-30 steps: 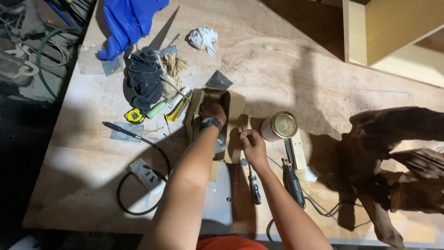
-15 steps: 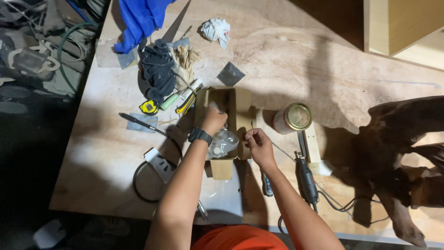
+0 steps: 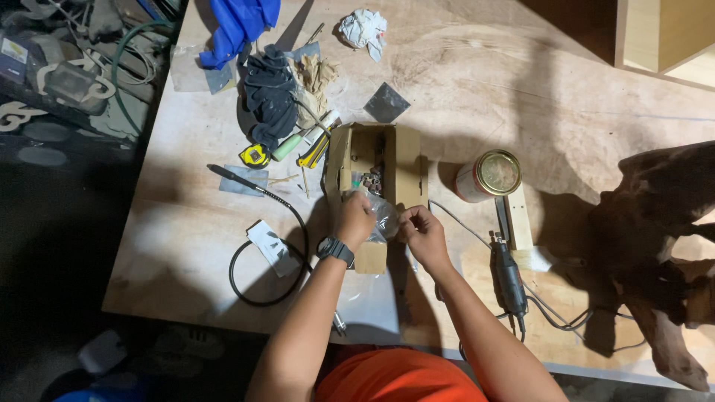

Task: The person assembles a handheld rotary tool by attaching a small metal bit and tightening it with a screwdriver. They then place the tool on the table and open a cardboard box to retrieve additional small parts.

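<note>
An open cardboard box [image 3: 408,162] with small parts inside lies on the plywood table [image 3: 521,82]. Just in front of it, my left hand [image 3: 354,220], with a black watch on its wrist, and my right hand [image 3: 421,231] both pinch a small clear plastic bag [image 3: 384,216] between them. The bag hangs over the box's near flap. What is in the bag is too small to tell.
A rotary tool [image 3: 508,275] with its cable lies to the right, beside a round tin [image 3: 491,176] and a wood strip. A flexible shaft [image 3: 261,195], yellow tape measure [image 3: 255,155], rags and blue cloth [image 3: 237,27] lie left. A dark wood carving [image 3: 655,246] stands at right.
My left hand has drawn back out of the box toward me. Both hands now hold the clear bag together at the box's near end.
</note>
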